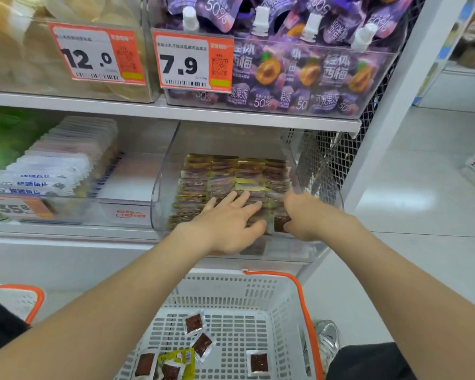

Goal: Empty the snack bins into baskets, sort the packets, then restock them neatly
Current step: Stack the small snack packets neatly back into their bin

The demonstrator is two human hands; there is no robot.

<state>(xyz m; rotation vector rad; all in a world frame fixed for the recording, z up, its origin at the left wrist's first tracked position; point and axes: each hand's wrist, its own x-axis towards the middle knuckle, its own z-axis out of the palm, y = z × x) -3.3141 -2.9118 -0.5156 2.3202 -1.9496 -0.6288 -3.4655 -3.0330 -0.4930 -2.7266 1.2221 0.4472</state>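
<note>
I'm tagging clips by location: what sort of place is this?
Probably a snack aisle in a shop: orange price tags on the shelves, clear bins stocked with packets, and a white shopping basket on the floor below.

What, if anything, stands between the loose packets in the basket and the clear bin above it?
Nothing visible does. The packets lie in the open-topped basket just below the clear bin, whose mouth is open; only the left hand and right hand are there.
</note>
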